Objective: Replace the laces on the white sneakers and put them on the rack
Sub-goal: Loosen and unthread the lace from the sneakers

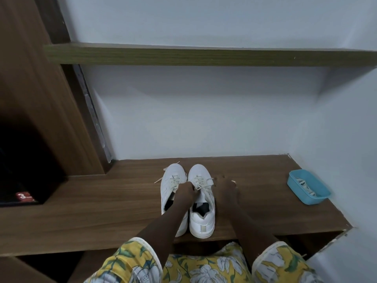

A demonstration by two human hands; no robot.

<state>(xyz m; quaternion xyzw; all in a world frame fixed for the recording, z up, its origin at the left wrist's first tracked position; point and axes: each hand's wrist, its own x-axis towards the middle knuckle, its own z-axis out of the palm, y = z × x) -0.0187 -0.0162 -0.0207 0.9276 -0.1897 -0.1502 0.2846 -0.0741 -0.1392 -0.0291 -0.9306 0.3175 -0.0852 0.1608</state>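
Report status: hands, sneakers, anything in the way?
Left hand pinches right sneaker lace. Right hand alongside, blurred, grip unclear. Left sneaker laced too; both on bench. Blue tray far right, nothing blocking.

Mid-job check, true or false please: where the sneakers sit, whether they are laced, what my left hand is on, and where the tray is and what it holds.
1. The left sneaker and right sneaker stand side by side on the bench. True.
2. The tray is empty. False: it holds loose laces.
3. The left hand pinches the right sneaker's laces. True.
4. The tray sits left of the sneakers. False: right.
5. Both sneakers are unlaced. False: both are laced.
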